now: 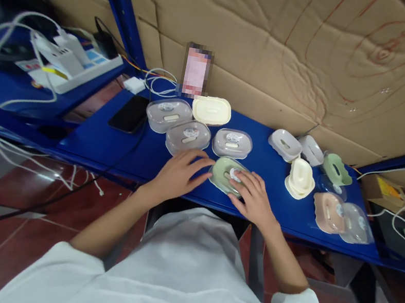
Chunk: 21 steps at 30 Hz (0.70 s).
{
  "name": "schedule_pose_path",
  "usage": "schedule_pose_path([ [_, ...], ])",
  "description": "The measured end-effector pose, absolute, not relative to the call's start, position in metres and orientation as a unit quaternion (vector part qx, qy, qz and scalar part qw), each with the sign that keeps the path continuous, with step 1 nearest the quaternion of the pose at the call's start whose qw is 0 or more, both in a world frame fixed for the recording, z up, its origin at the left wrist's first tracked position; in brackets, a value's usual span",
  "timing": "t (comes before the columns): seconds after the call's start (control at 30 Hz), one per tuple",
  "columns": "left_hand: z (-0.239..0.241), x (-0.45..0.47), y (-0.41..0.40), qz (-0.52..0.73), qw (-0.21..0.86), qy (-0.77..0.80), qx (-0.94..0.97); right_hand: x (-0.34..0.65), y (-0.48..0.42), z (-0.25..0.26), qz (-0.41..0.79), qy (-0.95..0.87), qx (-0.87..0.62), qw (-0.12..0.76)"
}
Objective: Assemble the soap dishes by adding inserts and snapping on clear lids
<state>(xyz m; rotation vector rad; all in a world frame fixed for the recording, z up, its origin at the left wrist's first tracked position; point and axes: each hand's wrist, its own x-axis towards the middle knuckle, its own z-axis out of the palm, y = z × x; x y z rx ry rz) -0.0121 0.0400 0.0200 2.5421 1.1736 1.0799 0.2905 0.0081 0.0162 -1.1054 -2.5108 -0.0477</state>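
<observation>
A green soap box [220, 176] with a clear lid and a round sticker sits near the front edge of the blue table, between my hands. My left hand [178, 174] is at its left end, fingers apart and fingertips close to the rim; I cannot tell whether they touch. Across the right part of the lid lies my right hand [254, 200], fingers stretched out. Just behind are a lidded grey soap box [232, 143] and a second grey soap box [188, 138], the latter partly behind my left hand. Another grey soap box [168, 115] and a cream soap dish [212, 110] stand farther back.
On the right are a cream dish [301, 178], a green dish [337, 169], a pink dish [328, 212], a clear lid [356, 224] and grey parts [285, 144]. A black phone [129, 113] lies left. A blurred-out screen [196, 71] leans on the cardboard.
</observation>
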Motion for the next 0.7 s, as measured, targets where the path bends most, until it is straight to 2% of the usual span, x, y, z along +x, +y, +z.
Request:
schedule_pose_path([
  [0.1, 0.043, -0.015, 0.073, 0.328, 0.021, 0.448, 0.832, 0.299, 0.026, 0.019, -0.053, -0.879, -0.432, 0.195],
  [0.27, 0.074, -0.009, 0.134, 0.244, 0.006, 0.540, 0.805, 0.300, 0.044, 0.019, -0.112, -0.805, -0.542, 0.213],
  [0.37, 0.082, -0.001, 0.167, 0.167, 0.021, 0.591, 0.789, 0.292, 0.037, 0.011, -0.084, -0.821, -0.526, 0.203],
  [0.57, 0.073, 0.025, 0.212, 0.091, 0.054, 0.646, 0.756, 0.286, 0.023, -0.005, -0.035, -0.829, -0.516, 0.212],
  [0.7, 0.069, 0.042, 0.218, 0.111, 0.041, 0.668, 0.735, 0.287, 0.024, -0.006, -0.013, -0.833, -0.509, 0.217],
])
